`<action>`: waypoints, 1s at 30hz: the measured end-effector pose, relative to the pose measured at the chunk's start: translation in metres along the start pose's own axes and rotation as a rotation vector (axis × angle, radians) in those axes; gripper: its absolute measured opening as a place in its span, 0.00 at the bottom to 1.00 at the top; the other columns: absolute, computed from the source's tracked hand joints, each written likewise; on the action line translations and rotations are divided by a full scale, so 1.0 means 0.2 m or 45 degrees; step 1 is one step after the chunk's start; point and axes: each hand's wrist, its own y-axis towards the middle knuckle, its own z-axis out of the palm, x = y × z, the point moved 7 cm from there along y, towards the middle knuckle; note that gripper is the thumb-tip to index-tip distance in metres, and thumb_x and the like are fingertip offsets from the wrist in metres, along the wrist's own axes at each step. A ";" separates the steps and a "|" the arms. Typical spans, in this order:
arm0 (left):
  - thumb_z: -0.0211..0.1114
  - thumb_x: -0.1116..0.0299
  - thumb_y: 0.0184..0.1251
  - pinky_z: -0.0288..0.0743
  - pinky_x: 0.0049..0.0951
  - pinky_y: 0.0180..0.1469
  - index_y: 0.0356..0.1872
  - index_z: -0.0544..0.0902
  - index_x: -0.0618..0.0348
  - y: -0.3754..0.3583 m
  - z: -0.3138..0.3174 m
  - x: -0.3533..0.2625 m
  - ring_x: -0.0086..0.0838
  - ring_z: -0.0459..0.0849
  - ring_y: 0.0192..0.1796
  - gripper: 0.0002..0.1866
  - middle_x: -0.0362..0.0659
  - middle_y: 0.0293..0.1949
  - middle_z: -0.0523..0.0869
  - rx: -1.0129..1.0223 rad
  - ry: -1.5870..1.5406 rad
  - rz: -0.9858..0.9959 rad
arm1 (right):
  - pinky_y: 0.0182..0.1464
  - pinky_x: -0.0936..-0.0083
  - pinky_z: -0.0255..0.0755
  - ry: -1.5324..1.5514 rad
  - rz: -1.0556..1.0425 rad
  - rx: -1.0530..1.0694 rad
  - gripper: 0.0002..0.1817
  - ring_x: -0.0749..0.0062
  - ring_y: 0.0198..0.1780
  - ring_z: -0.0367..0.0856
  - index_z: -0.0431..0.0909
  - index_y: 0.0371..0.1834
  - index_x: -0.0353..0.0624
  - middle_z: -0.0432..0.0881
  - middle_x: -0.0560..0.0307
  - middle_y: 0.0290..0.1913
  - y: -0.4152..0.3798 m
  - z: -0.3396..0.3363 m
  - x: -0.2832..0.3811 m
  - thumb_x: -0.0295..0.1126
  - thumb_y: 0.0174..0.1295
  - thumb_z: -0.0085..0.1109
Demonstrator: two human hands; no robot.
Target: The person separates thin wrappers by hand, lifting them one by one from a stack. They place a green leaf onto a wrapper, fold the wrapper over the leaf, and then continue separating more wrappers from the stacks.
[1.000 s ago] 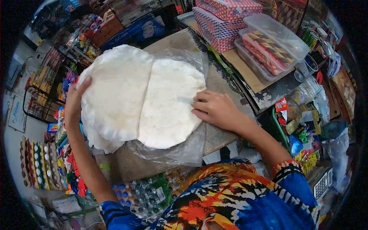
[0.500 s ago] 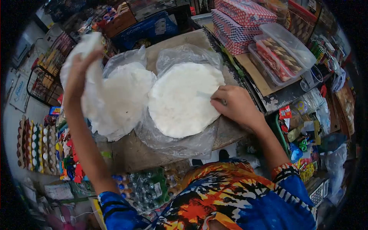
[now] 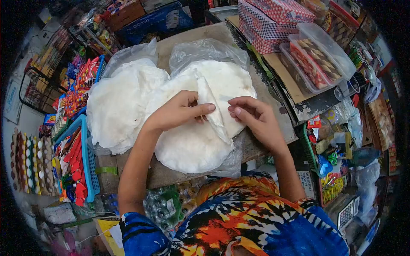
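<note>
A thin, round white spring roll wrapper (image 3: 188,147) lies over the right-hand stack, with its right edge lifted and curled back. My left hand (image 3: 181,112) pinches that raised edge between thumb and fingers. Just to the right, my right hand (image 3: 260,123) hovers over the stack of wrappers (image 3: 235,81), thumb and fingers bent but apart, with nothing visible in them. A second pile of wrappers (image 3: 115,109) with ragged edges sits at the left. Clear plastic sheeting (image 3: 205,53) spreads out beneath both piles.
Checkered boxes (image 3: 269,30) and a clear plastic container (image 3: 314,59) of rolled snacks stand at the right back. A blue basket (image 3: 90,166) of red packets borders the table (image 3: 183,36) on the left. Bottles (image 3: 164,207) stand below the front edge.
My left hand has come from the raised far left to the middle, bringing a wrapper onto the right stack. My right hand has let go of the stack's right edge.
</note>
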 end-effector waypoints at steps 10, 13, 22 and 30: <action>0.68 0.57 0.63 0.77 0.20 0.33 0.31 0.82 0.67 -0.01 0.00 -0.02 0.21 0.82 0.29 0.18 0.42 0.26 0.84 0.011 -0.081 -0.065 | 0.36 0.77 0.75 -0.397 -0.091 0.130 0.08 0.79 0.33 0.80 0.80 0.35 0.34 0.84 0.55 0.32 -0.04 0.11 0.15 0.30 0.61 0.62; 0.68 0.56 0.62 0.77 0.20 0.33 0.32 0.82 0.67 -0.01 0.01 -0.01 0.21 0.82 0.29 0.19 0.41 0.26 0.84 0.005 -0.058 -0.091 | 0.34 0.75 0.75 -0.591 -0.266 0.150 0.10 0.74 0.30 0.81 0.79 0.33 0.34 0.83 0.53 0.29 -0.05 0.15 0.21 0.31 0.59 0.63; 0.68 0.59 0.62 0.75 0.19 0.33 0.28 0.82 0.66 -0.06 0.11 -0.06 0.16 0.79 0.30 0.17 0.36 0.25 0.82 0.235 0.044 -0.090 | 0.32 0.75 0.74 -0.496 -0.124 0.013 0.07 0.73 0.28 0.80 0.78 0.31 0.33 0.81 0.52 0.25 -0.03 0.12 0.14 0.28 0.58 0.61; 0.61 0.68 0.63 0.72 0.20 0.32 0.16 0.73 0.62 -0.10 -0.05 -0.10 0.15 0.76 0.26 0.16 0.34 0.18 0.75 0.146 0.027 -0.031 | 0.27 0.82 0.70 -0.508 -0.024 -0.194 0.09 0.83 0.24 0.76 0.76 0.28 0.32 0.79 0.59 0.23 -0.01 0.00 0.08 0.28 0.59 0.61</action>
